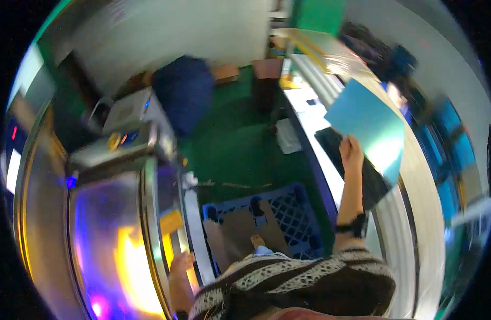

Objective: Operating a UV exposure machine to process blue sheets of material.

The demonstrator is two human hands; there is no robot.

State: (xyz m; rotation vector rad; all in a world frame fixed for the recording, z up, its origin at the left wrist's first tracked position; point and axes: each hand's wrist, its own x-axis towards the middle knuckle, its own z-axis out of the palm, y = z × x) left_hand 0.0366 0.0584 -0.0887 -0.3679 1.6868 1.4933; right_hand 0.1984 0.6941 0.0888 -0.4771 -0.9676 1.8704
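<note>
Item: right hand (351,151) is pinching one edge of a blue sheet (370,128) at upper right, which may flex and slip; left hand (180,265), seemingly unclenched, is resting on the machine's rim (160,234).

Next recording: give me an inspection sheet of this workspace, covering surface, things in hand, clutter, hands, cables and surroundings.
Surface: long pale worktable on the right, with a dark sheet lying on it; picture blurred.
Things in hand: light blue sheet, gripped at its lower left corner and lifted above the dark sheet.
Clutter: blue plastic crate on the green floor, under the person's feet.
Hands: right hand holds the blue sheet; left hand rests on the metal edge of a shiny machine.
Cables: nothing seen.
Surroundings: dark blue rounded bundle further back; coloured lights reflected on the machine.
</note>
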